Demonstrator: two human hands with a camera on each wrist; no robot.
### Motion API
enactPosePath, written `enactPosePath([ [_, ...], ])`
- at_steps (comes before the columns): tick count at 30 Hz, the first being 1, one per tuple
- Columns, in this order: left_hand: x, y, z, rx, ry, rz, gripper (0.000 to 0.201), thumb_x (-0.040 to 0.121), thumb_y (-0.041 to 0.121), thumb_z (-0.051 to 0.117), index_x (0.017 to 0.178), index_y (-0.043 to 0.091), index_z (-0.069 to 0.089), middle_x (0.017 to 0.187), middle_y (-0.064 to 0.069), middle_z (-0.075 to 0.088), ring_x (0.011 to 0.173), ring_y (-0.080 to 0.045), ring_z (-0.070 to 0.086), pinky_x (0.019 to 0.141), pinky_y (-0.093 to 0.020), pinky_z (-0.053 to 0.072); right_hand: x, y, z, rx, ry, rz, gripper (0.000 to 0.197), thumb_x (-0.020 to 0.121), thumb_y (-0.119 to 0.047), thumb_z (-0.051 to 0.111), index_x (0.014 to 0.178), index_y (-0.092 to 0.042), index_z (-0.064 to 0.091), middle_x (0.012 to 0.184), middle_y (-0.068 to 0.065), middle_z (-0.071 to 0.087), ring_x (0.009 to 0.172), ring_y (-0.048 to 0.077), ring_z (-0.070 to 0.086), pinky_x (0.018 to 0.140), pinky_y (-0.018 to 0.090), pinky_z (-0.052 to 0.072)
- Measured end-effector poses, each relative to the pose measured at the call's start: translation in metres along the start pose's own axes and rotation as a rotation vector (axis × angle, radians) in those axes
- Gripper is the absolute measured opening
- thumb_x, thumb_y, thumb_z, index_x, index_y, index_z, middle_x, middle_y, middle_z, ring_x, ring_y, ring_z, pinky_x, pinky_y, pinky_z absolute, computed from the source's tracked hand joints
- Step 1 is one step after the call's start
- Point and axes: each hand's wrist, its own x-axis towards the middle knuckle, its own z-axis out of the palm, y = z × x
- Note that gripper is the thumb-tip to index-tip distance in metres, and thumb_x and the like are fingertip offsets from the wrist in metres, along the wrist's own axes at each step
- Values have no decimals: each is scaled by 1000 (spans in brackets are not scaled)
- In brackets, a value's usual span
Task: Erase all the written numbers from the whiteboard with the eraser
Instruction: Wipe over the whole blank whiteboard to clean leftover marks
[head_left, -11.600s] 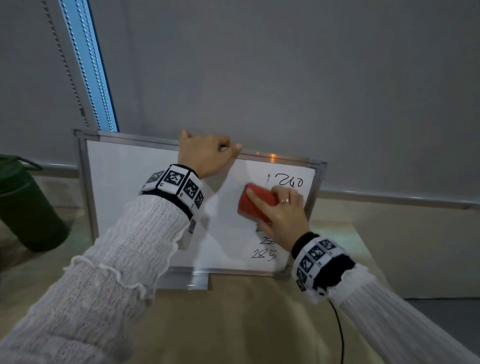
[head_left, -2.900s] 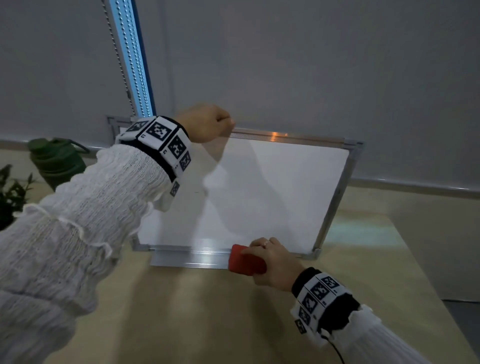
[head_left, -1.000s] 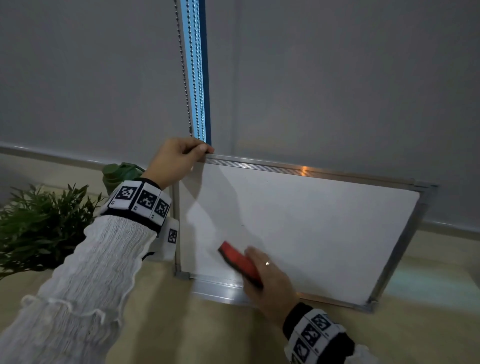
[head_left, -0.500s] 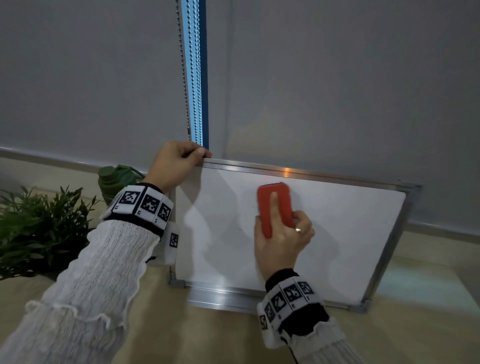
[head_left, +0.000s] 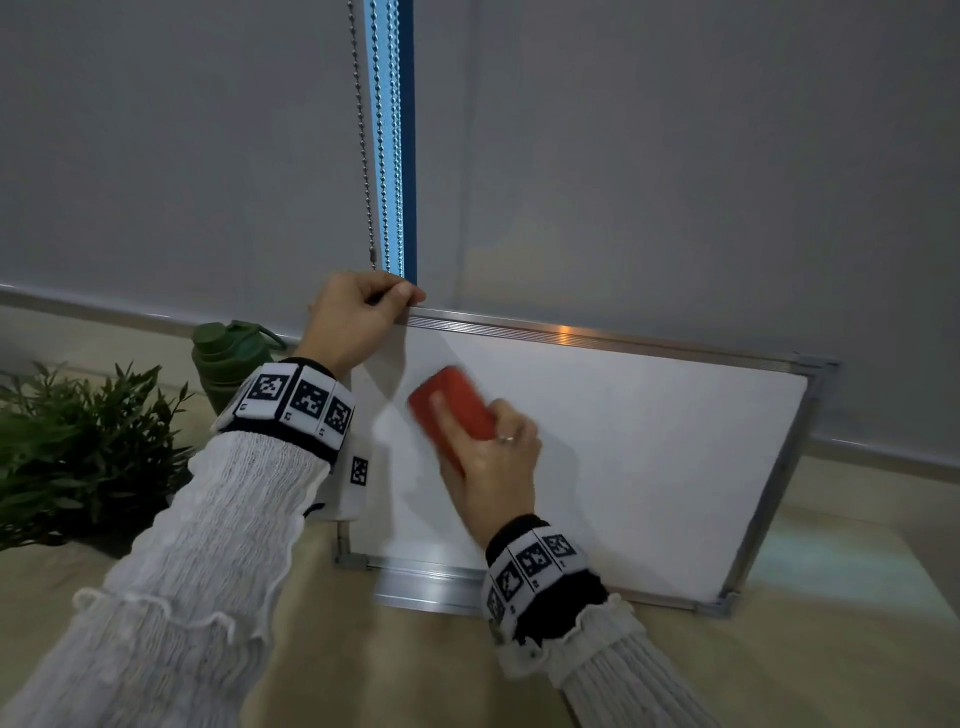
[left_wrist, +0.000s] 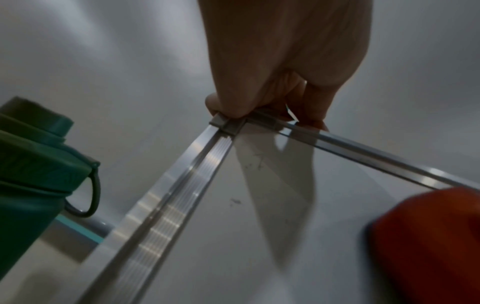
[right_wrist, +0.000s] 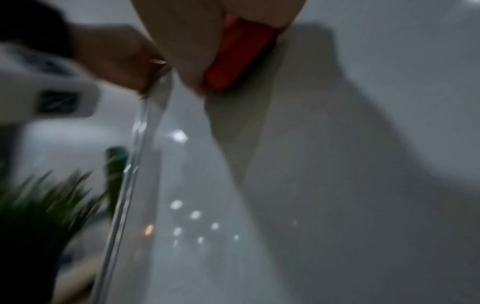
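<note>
A white, metal-framed whiteboard (head_left: 649, 457) leans upright against the grey wall on the table. My left hand (head_left: 358, 317) grips its top left corner (left_wrist: 228, 123), fingers curled over the frame. My right hand (head_left: 488, 457) holds the red eraser (head_left: 452, 408) flat against the board's upper left area, index finger laid along its back. The eraser (left_wrist: 428, 236) shows blurred at the lower right of the left wrist view, and the eraser (right_wrist: 239, 55) shows under my fingers in the right wrist view. Faint smudge marks (left_wrist: 254, 162) remain near the corner. No numbers show on the board.
A green bottle (head_left: 228, 358) stands left of the board, behind my left wrist. A leafy green plant (head_left: 72, 447) sits further left. Bead chains (head_left: 379, 140) of a blind hang above the board's corner. The tan table (head_left: 779, 670) extends in front and to the right.
The eraser has slid left and slightly down from the board's upper middle towards the top left corner, tilting leftwards. My left hand keeps its grip on the corner.
</note>
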Motion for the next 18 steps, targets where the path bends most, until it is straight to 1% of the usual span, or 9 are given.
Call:
enactPosePath([
  [2,0,-1,-1,15,-5,11,22,93,15,51,100,10,71,78,9,64,56,22,54,61,0,40,-17,6,1,-12,-150,-244,72,64,-37,76,125,-42,39,103,5,37,83,21,36,67,37,50],
  [5,1,-3,-4,30,-11,16,23,92,16,51,99,8,71,85,1,65,55,22,52,69,-14,40,-56,32,1,7,-354,-451,55,72,-42,55,125,-45,40,109,4,43,85,21,40,70,31,49],
  [8,1,-2,-4,47,-17,3,23,92,19,51,98,12,72,83,3,65,56,23,52,73,-15,41,-88,53,-1,-18,-542,-503,43,75,-52,43,117,-48,48,104,1,58,79,18,54,69,26,50],
  [10,1,-2,-4,56,-22,-9,21,92,20,50,97,16,71,77,11,64,57,24,52,72,-11,40,-99,57,-1,-43,-631,-498,43,72,-55,37,110,-49,55,96,-3,65,75,15,57,67,24,49],
  [11,0,-2,-4,62,-21,-15,21,92,20,50,96,18,71,75,15,62,57,24,52,72,-10,39,-103,57,0,-66,-659,-496,44,71,-57,34,110,-49,54,93,-5,66,73,14,57,67,22,48],
  [13,-1,-2,-5,75,-21,-20,21,92,21,50,95,19,71,75,15,62,57,23,53,72,-9,39,-110,55,3,-70,-667,-497,46,68,-59,40,110,-45,49,88,-5,67,76,15,52,69,24,41],
  [15,-4,0,-6,90,-23,-14,21,92,21,50,97,18,71,79,8,64,61,20,55,77,-11,40,-116,51,8,-87,-633,-528,50,57,-59,63,104,-43,61,86,-4,67,79,18,40,69,30,30],
  [16,-5,1,-7,94,-22,-11,21,92,21,50,97,18,71,82,5,65,66,15,57,81,-13,41,-118,48,10,-124,-620,-530,53,49,-58,72,99,-42,66,85,-3,66,78,18,37,68,31,27],
  [18,-7,3,-8,87,-21,-7,21,93,20,50,97,17,70,87,2,65,76,3,58,89,-22,42,-120,42,9,-173,-557,-514,55,43,-58,76,96,-45,68,87,-2,61,76,18,35,66,32,25],
])
